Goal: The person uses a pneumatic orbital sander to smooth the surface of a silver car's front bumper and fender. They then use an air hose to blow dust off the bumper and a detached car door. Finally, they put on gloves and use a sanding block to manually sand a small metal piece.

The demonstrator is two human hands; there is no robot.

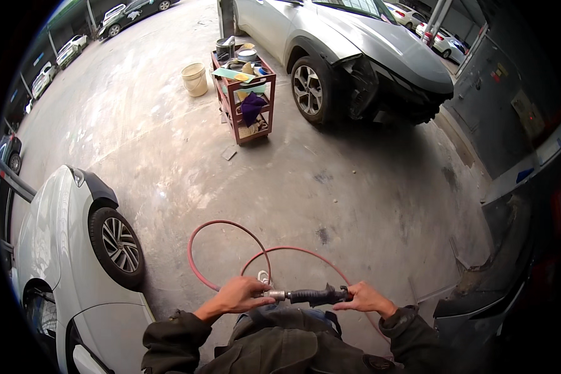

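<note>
A black-gripped air tool [310, 297] lies level across the front of my body. My right hand [366, 298] is closed around its right end, and the fingers partly cover that end, so the exact kind of tool is hard to make out. My left hand [238, 295] grips the metal hose coupling [275, 295] at the tool's left end. From beside my left hand a red air hose [192, 257] runs out, loops over the floor in front of me and passes back beneath my right hand.
Ahead stands a red tool cart [234, 115] loaded with cans, sheets and a purple cloth, with a cream bucket [194, 80] beside it. A silver car [349, 37] lacking its front bumper is behind. At left is a white car [75, 249]; dark panels [498, 268] lean at right.
</note>
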